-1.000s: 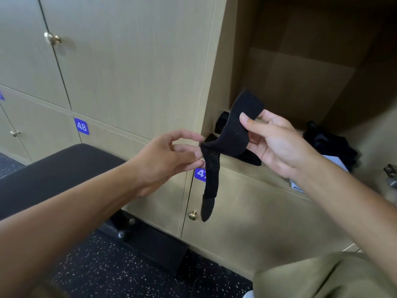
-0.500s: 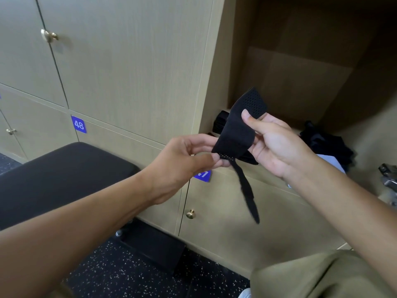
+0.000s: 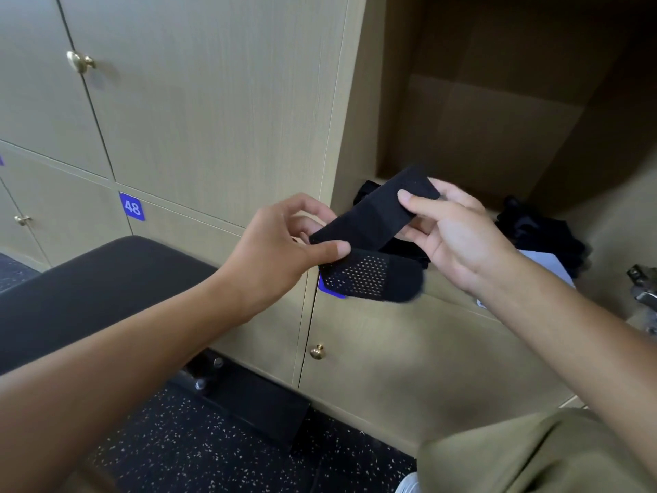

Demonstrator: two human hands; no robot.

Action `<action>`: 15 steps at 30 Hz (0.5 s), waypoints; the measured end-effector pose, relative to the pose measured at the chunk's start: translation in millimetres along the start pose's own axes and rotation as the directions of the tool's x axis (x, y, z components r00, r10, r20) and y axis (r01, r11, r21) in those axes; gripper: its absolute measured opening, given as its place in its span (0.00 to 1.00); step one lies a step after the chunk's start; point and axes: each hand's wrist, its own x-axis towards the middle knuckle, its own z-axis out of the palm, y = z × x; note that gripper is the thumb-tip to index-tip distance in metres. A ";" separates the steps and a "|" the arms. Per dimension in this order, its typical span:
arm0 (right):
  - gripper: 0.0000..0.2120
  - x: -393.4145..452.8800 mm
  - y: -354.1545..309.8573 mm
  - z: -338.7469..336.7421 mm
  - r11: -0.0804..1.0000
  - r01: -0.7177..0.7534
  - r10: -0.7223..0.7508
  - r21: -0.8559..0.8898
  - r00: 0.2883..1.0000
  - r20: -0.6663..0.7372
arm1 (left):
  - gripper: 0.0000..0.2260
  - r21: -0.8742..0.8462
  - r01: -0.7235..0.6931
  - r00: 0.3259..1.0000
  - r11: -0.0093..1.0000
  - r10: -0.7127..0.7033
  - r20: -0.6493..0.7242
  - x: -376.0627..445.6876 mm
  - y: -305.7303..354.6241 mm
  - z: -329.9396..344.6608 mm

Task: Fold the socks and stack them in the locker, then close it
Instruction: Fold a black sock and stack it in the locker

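A black sock point(image 3: 369, 222) is stretched between both hands in front of the open locker point(image 3: 490, 112). My left hand point(image 3: 281, 243) pinches it at the fold, thumb on top; the sock's mesh toe part point(image 3: 369, 279) is doubled under and lies below the fold. My right hand point(image 3: 458, 236) pinches the cuff end with thumb over the fabric. Inside the locker lie more black socks: a pile at the right point(image 3: 540, 233) and some behind the held sock at the left point(image 3: 366, 190).
Closed wooden locker doors with brass knobs point(image 3: 316, 351) surround the open one; a blue tag reads 48 point(image 3: 132, 207). A black padded bench point(image 3: 89, 290) stands at the left. White paper point(image 3: 544, 265) lies on the locker floor. A metal hinge point(image 3: 643, 290) shows at the right edge.
The dangling toe end swung up and is folded under the sock. My left hand moved right along the sock to the fold. The sock went from upright to nearly level.
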 end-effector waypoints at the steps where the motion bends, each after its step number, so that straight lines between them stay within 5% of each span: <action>1: 0.21 0.5 -0.5 -1.2 0.998 0.046 -0.046 -0.031 0.999 -0.010 | 0.13 -0.033 0.013 1.000 0.999 -0.014 -0.023 0.1 -0.3 -3.0; 6: 0.18 -4.0 -2.4 -2.1 0.910 0.252 -0.227 -0.330 0.967 0.112 | 0.17 -0.087 0.008 0.999 0.996 -0.011 -0.036 -2.7 4.1 -18.7; 11: 0.23 -15.7 -5.5 5.2 0.781 0.413 -0.355 -0.468 0.911 0.212 | 0.07 0.123 -0.060 0.998 0.991 0.056 0.033 -4.2 6.2 -30.5; 15: 0.18 -14.7 0.7 2.8 0.740 0.391 -0.320 -0.547 0.921 0.224 | 0.03 0.241 -0.077 0.987 0.967 0.039 0.159 -7.5 6.1 -38.9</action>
